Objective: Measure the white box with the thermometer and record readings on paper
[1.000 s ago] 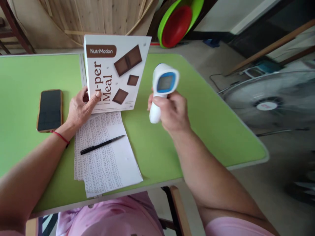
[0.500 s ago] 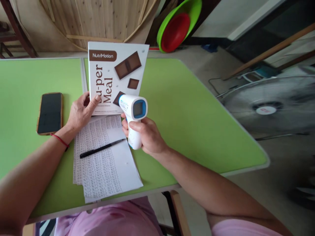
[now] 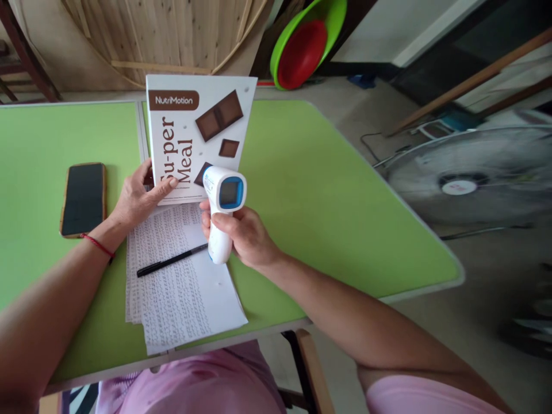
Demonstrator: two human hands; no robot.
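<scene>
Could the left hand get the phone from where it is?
Probably yes. The phone lies flat on the green table just beside the left hand, with nothing between them. But that hand holds the box upright, so it would have to let go first.

Our arms are bare from the wrists up to short pink sleeves; the edge of the right sleeve (image 3: 414,397) shows at the bottom corner of the view. Around our left wrist we wear a thin red string bracelet (image 3: 98,245), a single cord with a small dark bit at its outer end. Our left hand (image 3: 137,198) and right hand (image 3: 241,233) carry no rings or gloves that we can make out. Below, our lap is covered in the same pink cloth (image 3: 202,382), lightly creased.
</scene>
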